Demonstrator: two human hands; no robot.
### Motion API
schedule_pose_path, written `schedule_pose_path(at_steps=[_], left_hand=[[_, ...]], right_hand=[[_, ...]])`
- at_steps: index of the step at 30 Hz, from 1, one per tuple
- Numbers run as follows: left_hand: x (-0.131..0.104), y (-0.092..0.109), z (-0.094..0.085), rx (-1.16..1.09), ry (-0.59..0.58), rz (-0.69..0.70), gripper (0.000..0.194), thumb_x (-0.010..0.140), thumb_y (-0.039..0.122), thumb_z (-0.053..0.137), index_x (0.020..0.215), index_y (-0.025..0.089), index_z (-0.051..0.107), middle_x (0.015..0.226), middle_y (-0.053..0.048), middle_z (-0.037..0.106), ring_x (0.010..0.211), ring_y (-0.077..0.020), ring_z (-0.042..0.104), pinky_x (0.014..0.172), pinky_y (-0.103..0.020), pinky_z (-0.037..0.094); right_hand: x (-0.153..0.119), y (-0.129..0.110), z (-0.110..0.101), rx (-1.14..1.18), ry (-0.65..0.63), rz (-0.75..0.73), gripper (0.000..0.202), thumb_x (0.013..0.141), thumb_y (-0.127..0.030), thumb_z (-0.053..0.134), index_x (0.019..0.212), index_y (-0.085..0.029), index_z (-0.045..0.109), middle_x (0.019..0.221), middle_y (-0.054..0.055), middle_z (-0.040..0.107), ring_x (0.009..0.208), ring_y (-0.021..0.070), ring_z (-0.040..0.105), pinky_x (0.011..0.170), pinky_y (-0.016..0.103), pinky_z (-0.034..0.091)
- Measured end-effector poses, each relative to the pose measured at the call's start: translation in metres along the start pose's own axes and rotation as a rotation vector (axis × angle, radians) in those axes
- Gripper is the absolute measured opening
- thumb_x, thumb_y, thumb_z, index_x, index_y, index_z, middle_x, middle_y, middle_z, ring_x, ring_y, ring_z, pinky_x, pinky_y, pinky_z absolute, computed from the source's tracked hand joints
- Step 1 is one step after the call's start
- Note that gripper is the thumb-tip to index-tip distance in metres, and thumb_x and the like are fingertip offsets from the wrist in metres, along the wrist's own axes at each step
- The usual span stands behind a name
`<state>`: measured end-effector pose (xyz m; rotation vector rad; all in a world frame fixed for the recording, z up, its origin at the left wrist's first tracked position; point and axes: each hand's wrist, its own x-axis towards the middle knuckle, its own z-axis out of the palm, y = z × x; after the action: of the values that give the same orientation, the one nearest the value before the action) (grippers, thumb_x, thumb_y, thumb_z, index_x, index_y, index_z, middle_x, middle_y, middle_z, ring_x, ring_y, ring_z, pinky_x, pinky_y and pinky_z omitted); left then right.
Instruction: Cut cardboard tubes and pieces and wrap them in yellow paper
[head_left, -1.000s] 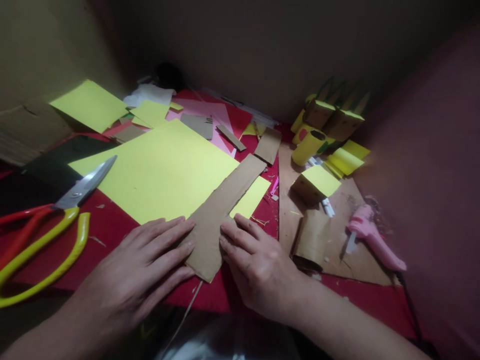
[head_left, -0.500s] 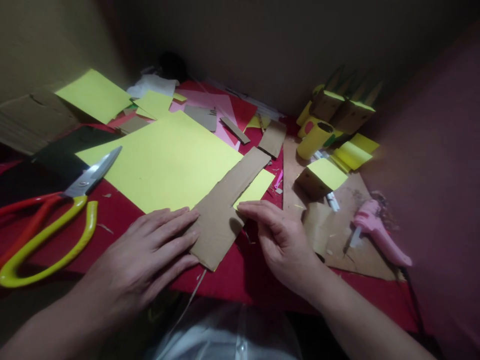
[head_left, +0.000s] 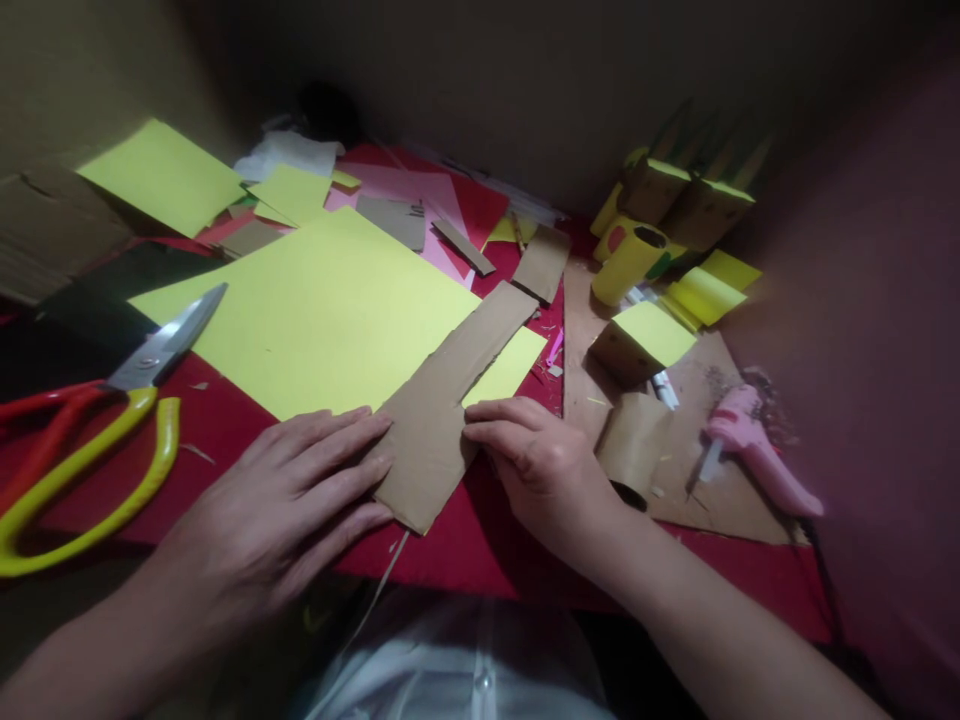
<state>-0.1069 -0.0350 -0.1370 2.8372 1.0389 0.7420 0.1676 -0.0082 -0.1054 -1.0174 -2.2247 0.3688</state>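
Several slightly parted fingers (head_left: pixel 349 437) against cardboard (head_left: pixel 426 432)

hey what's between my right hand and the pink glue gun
Rightward from your right hand, the head view shows a brown tube, then brown board.

Cardboard piece (head_left: pixel 439 420): flat on the red desk (head_left: pixel 427 567), wider at the near end.
Left hand (head_left: pixel 289 500): spread, palm down, touching the cardboard piece's left edge.
Right hand (head_left: pixel 544 465): bent, touching the cardboard piece's right edge.
Yellow paper (head_left: pixel 300 320): showing along both long sides of the cardboard piece.
Scissors (head_left: pixel 154 365): well left of the cardboard piece.
Pink glue gun (head_left: pixel 757 455): well right of the cardboard piece.
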Motion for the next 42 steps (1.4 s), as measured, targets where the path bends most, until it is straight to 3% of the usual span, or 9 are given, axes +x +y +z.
schedule_pose_path(at_steps=[7,11,13,17,21,26,31,37,42], left_hand=[[0.002,0.007,0.002,-0.046,0.042,-0.09,0.032,0.099,0.024,0.056,0.13,0.023,0.062,0.147,-0.009,0.061,0.133,-0.0291,0.055,0.108,-0.045,0.043],[-0.001,0.008,0.003,-0.039,0.04,-0.096,0.032,0.098,0.023,0.059,0.13,0.023,0.062,0.147,-0.009,0.061,0.134,-0.0282,0.055,0.111,-0.044,0.043],[-0.001,0.008,0.004,-0.02,0.05,-0.089,0.031,0.099,0.023,0.058,0.13,0.022,0.063,0.148,-0.009,0.061,0.135,-0.0274,0.054,0.113,-0.042,0.042],[0.002,0.006,0.003,0.008,0.072,-0.042,0.032,0.101,0.022,0.054,0.132,0.019,0.062,0.148,-0.009,0.06,0.137,-0.0242,0.051,0.118,-0.037,0.034],[0.002,0.006,0.002,0.029,0.043,-0.037,0.031,0.1,0.024,0.056,0.13,0.019,0.064,0.145,-0.008,0.062,0.136,-0.0244,0.051,0.116,-0.035,0.038],[0.002,0.013,0.005,0.018,0.085,-0.091,0.026,0.104,0.026,0.048,0.123,0.022,0.065,0.141,-0.008,0.063,0.132,-0.0254,0.054,0.113,-0.04,0.043],[0.004,0.013,0.001,0.002,0.059,-0.209,0.04,0.103,0.042,0.049,0.137,0.024,0.056,0.144,-0.011,0.059,0.127,-0.026,0.062,0.101,-0.036,0.058],[-0.005,-0.006,-0.023,-0.054,0.044,-0.414,0.048,0.101,0.055,0.046,0.14,0.029,0.05,0.146,-0.006,0.06,0.129,-0.0253,0.063,0.102,-0.035,0.059],[-0.004,-0.011,-0.027,-0.134,-0.012,-0.408,0.046,0.098,0.055,0.054,0.138,0.032,0.054,0.142,-0.004,0.064,0.129,-0.025,0.062,0.106,-0.038,0.057]], right_hand=[[0.0,-0.009,0.003,-0.21,-0.086,-0.157,0.034,0.088,0.007,0.044,0.095,-0.009,0.074,0.105,0.019,0.075,0.098,0.0258,0.07,0.082,0.04,0.066],[0.003,-0.012,0.003,-0.272,-0.107,-0.286,0.031,0.087,0.005,0.044,0.092,-0.004,0.073,0.118,0.026,0.07,0.117,0.0327,0.064,0.099,0.049,0.06],[0.005,-0.014,0.002,-0.272,-0.122,-0.338,0.029,0.09,0.002,0.044,0.092,-0.004,0.073,0.118,0.025,0.07,0.119,0.0316,0.064,0.103,0.048,0.058],[0.014,-0.02,0.001,-0.27,-0.219,-0.232,0.024,0.1,-0.014,0.049,0.091,-0.009,0.07,0.093,0.015,0.071,0.088,0.0243,0.066,0.078,0.038,0.062],[0.023,-0.025,0.008,-0.397,-0.31,-0.2,0.026,0.103,-0.029,0.053,0.114,-0.011,0.067,0.092,0.01,0.067,0.077,0.0239,0.059,0.062,0.037,0.056],[0.024,-0.024,0.017,-0.427,-0.323,-0.171,0.034,0.101,-0.033,0.057,0.12,-0.007,0.066,0.102,0.016,0.065,0.094,0.0298,0.057,0.079,0.045,0.057],[0.019,-0.023,0.017,-0.416,-0.283,-0.128,0.04,0.101,-0.033,0.055,0.129,-0.005,0.062,0.126,0.024,0.059,0.118,0.0397,0.05,0.091,0.054,0.055],[0.014,-0.021,0.021,-0.397,-0.26,-0.115,0.039,0.099,-0.032,0.058,0.129,-0.007,0.063,0.129,0.023,0.062,0.118,0.0397,0.052,0.092,0.055,0.057],[0.017,-0.022,0.014,-0.359,-0.27,-0.145,0.037,0.097,-0.017,0.054,0.13,-0.002,0.064,0.125,0.025,0.063,0.119,0.0403,0.051,0.096,0.058,0.055]])
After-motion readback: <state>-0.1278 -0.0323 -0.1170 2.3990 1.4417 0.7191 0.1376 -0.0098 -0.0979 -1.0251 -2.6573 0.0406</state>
